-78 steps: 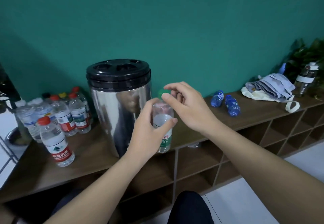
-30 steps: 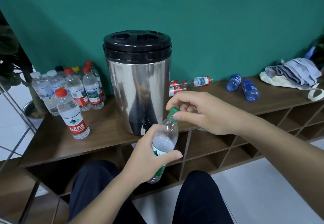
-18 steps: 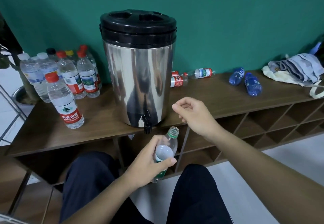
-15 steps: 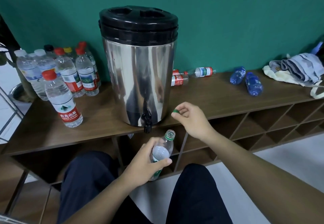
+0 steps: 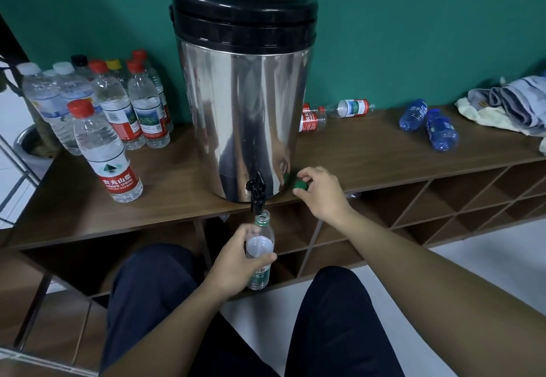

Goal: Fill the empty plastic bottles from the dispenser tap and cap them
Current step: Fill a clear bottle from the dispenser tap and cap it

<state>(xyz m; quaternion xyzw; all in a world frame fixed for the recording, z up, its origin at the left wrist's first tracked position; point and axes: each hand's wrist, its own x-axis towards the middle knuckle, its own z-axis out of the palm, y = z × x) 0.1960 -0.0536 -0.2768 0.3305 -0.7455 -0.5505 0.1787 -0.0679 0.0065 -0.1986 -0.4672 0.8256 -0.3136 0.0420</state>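
Observation:
A steel dispenser with a black lid stands on the wooden shelf top; its black tap hangs over the front edge. My left hand grips an uncapped clear bottle with a green label, its open mouth directly under the tap. My right hand pinches the green cap at the shelf surface, just right of the dispenser's base.
Several capped bottles with red, white and yellow caps stand left of the dispenser. Two red-label bottles and two blue bottles lie on their sides to the right. Folded cloth sits at far right. My knees are below.
My right hand unscrewed the green cap and carried it down to the shelf beside the dispenser. My left hand lowered the bottle and brought its mouth under the tap.

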